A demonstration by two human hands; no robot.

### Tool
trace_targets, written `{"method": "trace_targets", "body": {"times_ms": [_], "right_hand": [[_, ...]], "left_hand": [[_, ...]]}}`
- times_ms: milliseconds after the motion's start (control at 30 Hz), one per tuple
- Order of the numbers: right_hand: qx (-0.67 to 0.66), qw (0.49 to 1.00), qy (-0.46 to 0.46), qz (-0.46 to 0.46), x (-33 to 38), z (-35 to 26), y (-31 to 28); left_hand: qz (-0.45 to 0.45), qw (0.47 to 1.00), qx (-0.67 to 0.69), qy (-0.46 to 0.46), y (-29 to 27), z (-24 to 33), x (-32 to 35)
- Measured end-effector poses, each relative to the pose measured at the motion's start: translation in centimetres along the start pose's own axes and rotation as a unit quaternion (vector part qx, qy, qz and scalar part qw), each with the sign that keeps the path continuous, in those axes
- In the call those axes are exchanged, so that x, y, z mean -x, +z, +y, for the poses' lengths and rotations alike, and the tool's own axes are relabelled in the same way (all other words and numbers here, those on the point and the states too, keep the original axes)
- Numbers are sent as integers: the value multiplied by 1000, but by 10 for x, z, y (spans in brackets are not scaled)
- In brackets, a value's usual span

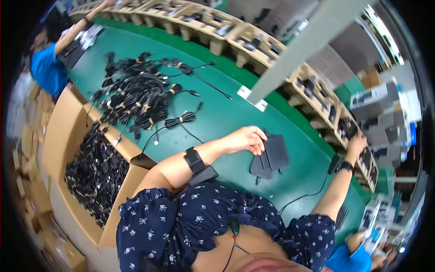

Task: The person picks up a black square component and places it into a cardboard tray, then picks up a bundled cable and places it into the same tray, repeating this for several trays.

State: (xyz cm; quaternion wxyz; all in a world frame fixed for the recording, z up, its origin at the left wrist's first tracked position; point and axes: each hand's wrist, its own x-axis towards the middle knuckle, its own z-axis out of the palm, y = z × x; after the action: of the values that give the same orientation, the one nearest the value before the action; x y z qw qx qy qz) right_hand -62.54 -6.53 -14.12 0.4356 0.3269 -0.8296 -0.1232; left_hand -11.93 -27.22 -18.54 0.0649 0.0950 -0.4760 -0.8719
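Note:
My left hand (247, 138) rests with curled fingers on top of a small stack of dark grey flat adapters (271, 156) lying on the green table (226, 109). A black band sits on that wrist. My right hand (355, 143) reaches far to the right into a wooden tray (362, 149) on the conveyor line and touches a dark item there; whether it grips it I cannot tell. A black cable (312, 192) runs across the table under my right forearm.
A heap of bundled black cables (136, 95) lies at the table's far left. A cardboard box (68, 136) full of more cable bundles stands at the left edge. Wooden trays (253, 43) line the back. A person in blue (47, 63) works far left; another stands low right.

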Motion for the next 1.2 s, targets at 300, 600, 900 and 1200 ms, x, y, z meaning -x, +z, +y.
{"method": "trace_targets", "body": {"times_ms": [300,600,900,1200], "right_hand": [[-571,799,19,187,-9,-177,-203],[-641,624,-418,156,-20,-353,-401],[-575,687,-428,122,-38,-510,-414],[-536,697,-472,59,-29,-517,-400]], "left_hand": [[49,999,16,2,-3,-2,21],[95,994,40,46,-4,-12,2],[139,988,-1,59,7,-22,-8],[118,990,-33,75,13,-25,-4]]}}
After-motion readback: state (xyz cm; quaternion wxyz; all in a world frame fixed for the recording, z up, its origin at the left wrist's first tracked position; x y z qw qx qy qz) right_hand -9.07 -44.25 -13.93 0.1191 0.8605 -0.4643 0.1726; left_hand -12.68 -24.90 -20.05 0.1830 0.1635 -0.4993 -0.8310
